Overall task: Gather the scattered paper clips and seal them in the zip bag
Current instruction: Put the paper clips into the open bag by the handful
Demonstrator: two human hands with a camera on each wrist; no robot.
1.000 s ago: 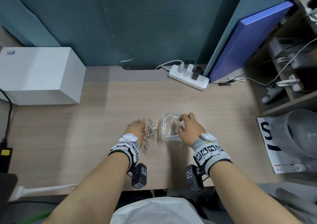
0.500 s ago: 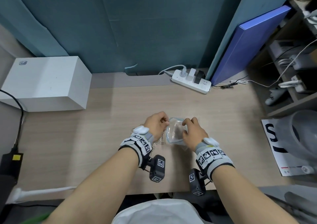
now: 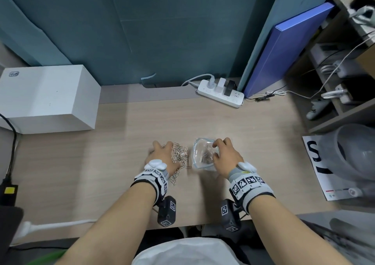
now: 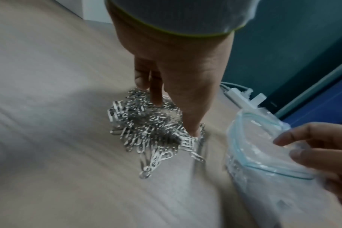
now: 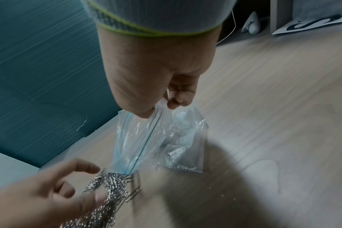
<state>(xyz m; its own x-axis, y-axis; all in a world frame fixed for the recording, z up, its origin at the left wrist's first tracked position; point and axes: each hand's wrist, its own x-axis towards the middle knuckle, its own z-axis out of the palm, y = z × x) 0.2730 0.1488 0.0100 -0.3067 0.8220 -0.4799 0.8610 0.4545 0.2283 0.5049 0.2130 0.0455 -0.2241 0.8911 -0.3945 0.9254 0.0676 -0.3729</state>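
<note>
You sat at a pale wood-grain desk [image 3: 253,134] with a dark teal panel behind it. A large white rectangular box [image 3: 46,98] stood at the far left, well apart from your hands, and a white power strip [image 3: 220,94] lay along the back edge.

In front of you, a small clear plastic zip bag with a blue seal strip [image 3: 204,155] stood with its mouth open, a few clips already visible inside. Your right hand [image 3: 226,156] pinched the bag's upper edge between thumb and curled fingers, holding the mouth up. Just beside the bag, to its left, lay a loose heap of silver metal paper clips [image 3: 179,155] on the desk.

Your left hand [image 3: 162,154] was spread over that heap, fingers [image 4: 156,92] pointing down into it and touching the clips, not yet closed around any.

To do this step well, I judge you should have curled the fingers under a modest bunch, since tangled clips would likely trail and drop. Keeping the right hand's pinch steady and the mouth tilted toward the heap would shorten the carry. A few stray clips lay at the heap's near edge, so those would need a final sweep before sealing.
</note>
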